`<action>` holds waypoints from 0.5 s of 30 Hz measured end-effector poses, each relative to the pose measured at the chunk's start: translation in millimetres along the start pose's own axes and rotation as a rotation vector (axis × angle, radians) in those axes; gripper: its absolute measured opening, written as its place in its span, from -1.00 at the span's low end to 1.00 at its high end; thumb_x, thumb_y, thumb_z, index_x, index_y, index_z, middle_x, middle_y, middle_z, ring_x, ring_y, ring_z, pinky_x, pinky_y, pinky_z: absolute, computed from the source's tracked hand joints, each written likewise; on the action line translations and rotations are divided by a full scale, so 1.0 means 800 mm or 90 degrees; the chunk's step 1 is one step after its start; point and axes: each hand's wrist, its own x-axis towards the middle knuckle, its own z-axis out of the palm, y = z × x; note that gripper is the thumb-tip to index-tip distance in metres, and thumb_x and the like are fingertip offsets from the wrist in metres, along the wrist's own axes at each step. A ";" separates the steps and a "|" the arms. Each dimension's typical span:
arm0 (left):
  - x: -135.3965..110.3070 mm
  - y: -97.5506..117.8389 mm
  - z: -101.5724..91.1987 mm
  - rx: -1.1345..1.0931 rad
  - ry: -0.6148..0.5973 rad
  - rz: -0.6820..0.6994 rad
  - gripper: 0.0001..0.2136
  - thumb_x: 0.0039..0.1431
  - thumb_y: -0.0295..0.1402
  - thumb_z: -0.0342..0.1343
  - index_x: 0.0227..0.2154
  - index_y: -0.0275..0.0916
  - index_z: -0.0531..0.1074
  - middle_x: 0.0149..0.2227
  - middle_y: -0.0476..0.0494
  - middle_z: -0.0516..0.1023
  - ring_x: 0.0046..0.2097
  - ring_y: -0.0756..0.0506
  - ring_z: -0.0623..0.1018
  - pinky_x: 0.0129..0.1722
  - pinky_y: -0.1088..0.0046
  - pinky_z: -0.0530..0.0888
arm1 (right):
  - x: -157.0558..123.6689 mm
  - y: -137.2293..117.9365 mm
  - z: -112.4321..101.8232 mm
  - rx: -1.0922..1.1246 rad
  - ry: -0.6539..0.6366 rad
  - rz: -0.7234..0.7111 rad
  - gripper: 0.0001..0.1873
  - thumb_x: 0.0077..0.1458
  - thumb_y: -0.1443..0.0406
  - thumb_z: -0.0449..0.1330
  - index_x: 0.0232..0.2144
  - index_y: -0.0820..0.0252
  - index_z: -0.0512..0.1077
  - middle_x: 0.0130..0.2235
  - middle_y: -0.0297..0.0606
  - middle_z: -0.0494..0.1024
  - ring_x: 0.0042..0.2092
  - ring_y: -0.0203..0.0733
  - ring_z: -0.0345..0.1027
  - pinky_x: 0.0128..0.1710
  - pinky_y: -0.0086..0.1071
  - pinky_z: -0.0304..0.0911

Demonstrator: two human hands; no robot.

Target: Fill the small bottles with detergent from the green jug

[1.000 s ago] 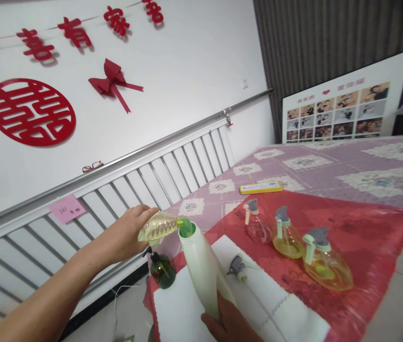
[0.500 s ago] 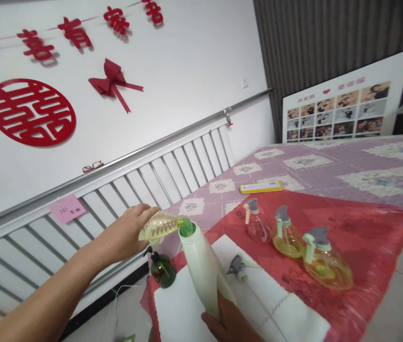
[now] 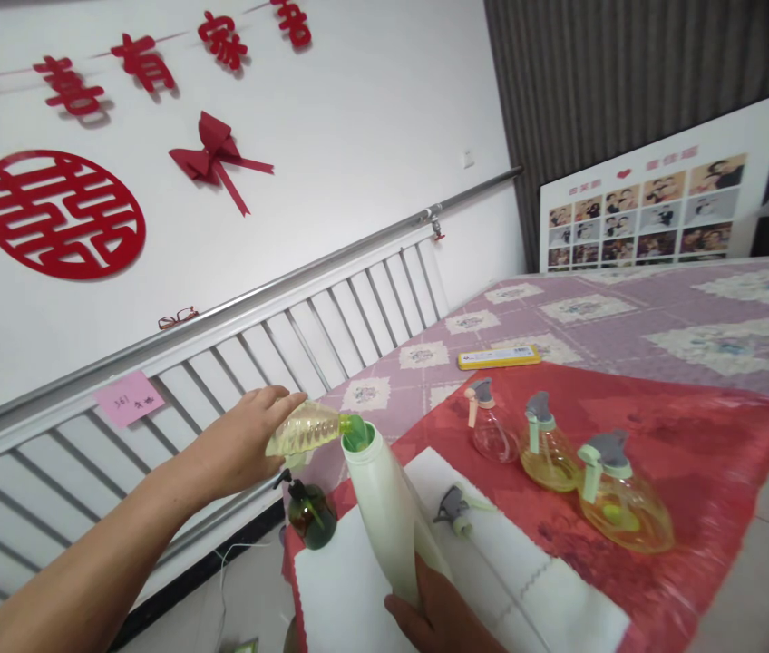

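Pale green bottle point(image 3: 383, 517): mouth up at the clear bottle's neck

Held over the white mat point(image 3: 336, 594) on the worktop point(image 3: 394, 422); can't tell if its base rests there, lower end is covered. Right hand point(image 3: 444, 606) is closed round that lower end, thumb on the near side.

Left hand point(image 3: 248, 442) is curled over the body of the clear ribbed bottle point(image 3: 304, 431), fingertips partly hidden. That one lies nearly on its side, neck pointing right, yellowish tint.

Key relation: neck to mouth. Pale bottle's long axis runs from the right hand up and left, tilted toward the clear bottle. Its mouth sits just right of the left hand, so left is nearer the opening, right is down at the far end. Green piece point(image 3: 357, 434) sits in the mouth; can't tell if it's a funnel or part of the neck. Flow not visible.

Nearby: loose spray head point(image 3: 453, 510) on the mat, dark pump bottle point(image 3: 314, 519) below the left hand.
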 end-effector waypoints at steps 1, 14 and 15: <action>0.000 0.000 -0.001 0.002 0.000 0.001 -0.27 -0.03 -0.35 0.11 0.24 0.02 0.00 0.19 -0.14 0.22 0.15 -0.24 0.31 0.02 0.22 0.39 | 0.000 -0.001 -0.001 0.001 -0.001 0.002 -0.31 0.07 0.11 0.09 0.22 0.24 0.13 0.04 -0.07 0.48 0.07 0.07 0.29 0.07 -0.20 0.16; 0.001 0.010 -0.012 0.048 -0.008 -0.004 -0.25 -0.05 -0.39 0.11 0.24 0.04 -0.01 0.18 -0.12 0.23 0.14 -0.24 0.29 -0.02 0.23 0.42 | -0.001 -0.006 -0.003 -0.004 0.001 0.002 -0.31 0.08 0.12 0.10 0.21 0.27 0.14 0.05 -0.05 0.48 0.07 0.07 0.30 0.08 -0.21 0.14; 0.002 0.011 -0.013 0.050 -0.009 -0.004 -0.26 -0.05 -0.40 0.11 0.23 0.04 0.00 0.17 -0.12 0.24 0.13 -0.24 0.29 -0.02 0.23 0.43 | -0.001 -0.006 -0.002 -0.006 0.002 0.002 -0.31 0.08 0.12 0.09 0.21 0.26 0.14 0.06 -0.05 0.47 0.07 0.07 0.29 0.08 -0.21 0.14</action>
